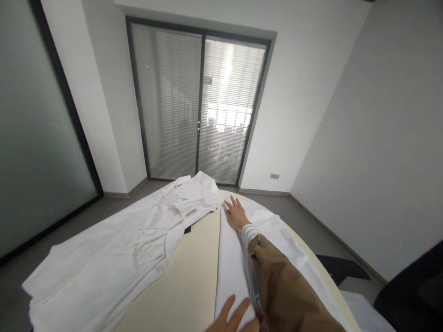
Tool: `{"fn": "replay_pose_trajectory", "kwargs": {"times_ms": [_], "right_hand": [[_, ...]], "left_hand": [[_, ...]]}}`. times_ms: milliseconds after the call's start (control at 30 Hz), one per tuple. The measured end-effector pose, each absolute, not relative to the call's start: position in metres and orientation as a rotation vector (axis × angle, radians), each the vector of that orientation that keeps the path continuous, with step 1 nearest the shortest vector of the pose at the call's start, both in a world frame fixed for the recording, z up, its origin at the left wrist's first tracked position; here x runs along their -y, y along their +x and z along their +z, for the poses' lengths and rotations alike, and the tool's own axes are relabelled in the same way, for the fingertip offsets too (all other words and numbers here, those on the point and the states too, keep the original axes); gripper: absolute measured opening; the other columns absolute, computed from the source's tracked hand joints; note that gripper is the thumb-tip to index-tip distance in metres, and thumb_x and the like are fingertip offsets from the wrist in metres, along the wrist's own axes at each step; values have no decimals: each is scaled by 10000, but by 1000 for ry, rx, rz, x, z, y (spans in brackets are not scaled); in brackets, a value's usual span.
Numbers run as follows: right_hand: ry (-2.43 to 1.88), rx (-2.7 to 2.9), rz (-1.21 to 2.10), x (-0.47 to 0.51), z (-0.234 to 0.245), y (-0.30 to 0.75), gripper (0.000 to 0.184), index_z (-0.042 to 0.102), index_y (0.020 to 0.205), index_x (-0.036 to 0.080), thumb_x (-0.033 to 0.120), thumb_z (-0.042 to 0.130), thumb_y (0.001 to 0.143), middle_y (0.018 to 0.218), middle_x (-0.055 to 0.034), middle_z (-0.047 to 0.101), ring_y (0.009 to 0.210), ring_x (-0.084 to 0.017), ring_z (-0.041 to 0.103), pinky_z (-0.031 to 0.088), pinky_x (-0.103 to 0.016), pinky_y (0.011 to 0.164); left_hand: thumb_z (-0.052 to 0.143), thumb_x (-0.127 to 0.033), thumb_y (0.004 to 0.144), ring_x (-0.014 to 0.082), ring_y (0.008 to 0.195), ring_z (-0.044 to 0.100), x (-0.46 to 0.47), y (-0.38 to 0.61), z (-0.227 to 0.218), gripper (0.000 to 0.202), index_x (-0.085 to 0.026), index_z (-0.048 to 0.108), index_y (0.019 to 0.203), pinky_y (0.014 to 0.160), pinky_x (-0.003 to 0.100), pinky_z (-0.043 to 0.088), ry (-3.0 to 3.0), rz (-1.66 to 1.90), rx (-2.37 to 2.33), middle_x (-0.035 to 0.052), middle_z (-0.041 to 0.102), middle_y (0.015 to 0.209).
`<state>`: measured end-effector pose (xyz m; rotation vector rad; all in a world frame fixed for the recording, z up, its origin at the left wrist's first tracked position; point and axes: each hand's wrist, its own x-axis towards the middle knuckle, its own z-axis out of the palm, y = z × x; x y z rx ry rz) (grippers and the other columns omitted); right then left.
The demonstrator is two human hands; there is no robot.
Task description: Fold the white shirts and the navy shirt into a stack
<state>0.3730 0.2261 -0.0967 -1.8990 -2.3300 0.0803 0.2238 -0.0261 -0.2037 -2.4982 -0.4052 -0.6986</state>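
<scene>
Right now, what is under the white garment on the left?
The white garment lies on the cream tabletop; a small dark piece pokes out at its edge. Anything else beneath is covered.

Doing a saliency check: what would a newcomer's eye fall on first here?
Likely the creased white garment sprawled along the left of the pale table. Next, the brown sleeve at right, leading to the right hand over white cloth, with the left hand at the bottom edge. Then the brightly backlit blinds at upper centre.
</scene>
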Motion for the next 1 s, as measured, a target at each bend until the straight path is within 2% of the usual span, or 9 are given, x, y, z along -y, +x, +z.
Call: {"fn": "replay_pose_trajectory", "kwargs": {"times_ms": [100,200,300,400,467,533,600,767,1000], "right_hand": [[-1816,2362,181,-198,-92,375,539,347,1499,288,446,334,984,1641,-52,119,1491,-325,91,165,-503,1158],[-1797,2443,388,-165,-99,376,670,272,1530,315,651,259,950,1643,-52,106,1494,-336,70,116,-546,1159],[-1784,2456,422,-140,-109,376,692,210,1549,304,659,184,956,1643,-42,102,1502,-301,45,74,-525,1174],[-1747,2443,336,-126,-108,380,654,271,1534,296,617,161,975,1642,-29,107,1505,-276,42,42,-494,1186],[-1758,2440,297,-118,-102,389,635,314,1517,308,611,175,976,1641,-24,118,1504,-281,47,28,-508,1184],[-1797,2443,293,-109,-95,406,623,322,1510,336,622,195,971,1640,-15,125,1503,-292,45,19,-540,1176],[-1858,2444,315,-99,-90,428,643,293,1518,355,657,228,954,1640,-11,119,1502,-306,38,22,-566,1168],[-2085,2336,399,-76,-94,482,841,197,1545,345,774,385,846,1643,-50,85,1494,-364,36,31,-598,1158],[-2148,2195,171,-60,-124,489,790,219,1540,356,777,280,874,1638,-26,132,1489,-371,62,56,-583,1161]], "left_hand": [[380,-504,1007,258,1266,515,29,221,-197,426,-289,539,1339,1039,391,444,-2506,-689,408,-22,413,1529],[443,-507,985,277,1254,530,32,216,-185,450,-379,430,1416,1023,436,448,-2492,-750,384,-7,445,1507],[505,-460,968,313,1270,517,38,209,-167,539,-401,329,1475,1022,485,439,-2615,-655,339,38,461,1494],[533,-441,951,353,1347,432,44,200,-144,611,-362,287,1505,1066,539,383,-2840,-510,353,68,389,1543],[571,-496,907,391,1402,336,45,193,-129,699,-355,263,1518,1096,605,311,-3019,-414,408,65,321,1579],[611,-591,828,427,1426,265,42,186,-114,777,-349,310,1502,1101,675,234,-3194,-330,493,56,309,1586],[626,-601,796,428,1425,269,36,178,-101,711,-351,433,1433,1097,700,204,-3324,-293,578,39,367,1557],[681,-496,794,366,1413,332,24,159,-87,458,-310,643,1211,1141,631,183,-3411,-314,744,39,485,1471],[784,-504,713,323,1408,355,37,153,-89,415,-291,722,1063,1161,563,196,-3498,-261,821,44,491,1463]]}}
